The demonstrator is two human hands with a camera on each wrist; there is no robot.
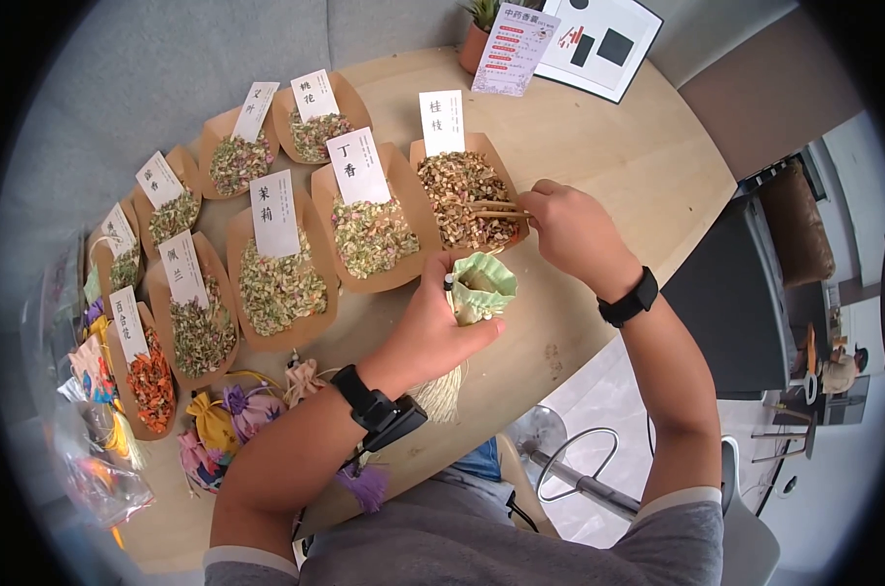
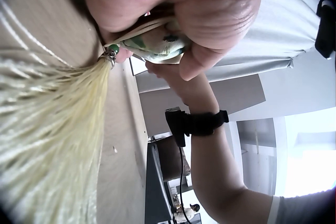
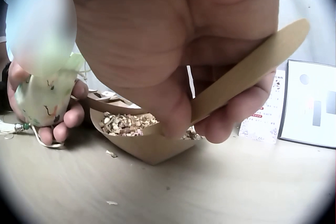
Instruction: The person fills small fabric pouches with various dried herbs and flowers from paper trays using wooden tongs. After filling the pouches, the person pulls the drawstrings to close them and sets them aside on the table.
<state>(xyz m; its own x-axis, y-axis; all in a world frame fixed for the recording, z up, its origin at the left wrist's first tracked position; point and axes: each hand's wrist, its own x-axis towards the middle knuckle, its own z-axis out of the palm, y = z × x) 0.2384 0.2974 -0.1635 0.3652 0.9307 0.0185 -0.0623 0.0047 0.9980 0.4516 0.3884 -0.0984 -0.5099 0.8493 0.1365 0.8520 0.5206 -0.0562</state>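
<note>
My left hand [image 1: 442,327] holds a small green pouch [image 1: 485,283] upright, its ruffled mouth open; a cream tassel [image 2: 58,140] hangs from it. In the right wrist view the pouch [image 3: 47,100] shows a printed pattern, with fingers curled round it. My right hand [image 1: 574,234] pinches a flat wooden stick [image 3: 247,74], whose far end lies in the brown chopped pieces [image 1: 462,186] of the rightmost paper tray [image 1: 511,186]. The pouch stands just below that tray, apart from it.
More labelled paper trays [image 1: 325,210] of dried herbs spread leftward. Coloured pouches [image 1: 252,405] and a plastic bag [image 1: 101,479] lie at the left and near edge. A purple card [image 1: 514,49], a framed picture [image 1: 608,44] and a potted plant [image 1: 474,44] stand at the back.
</note>
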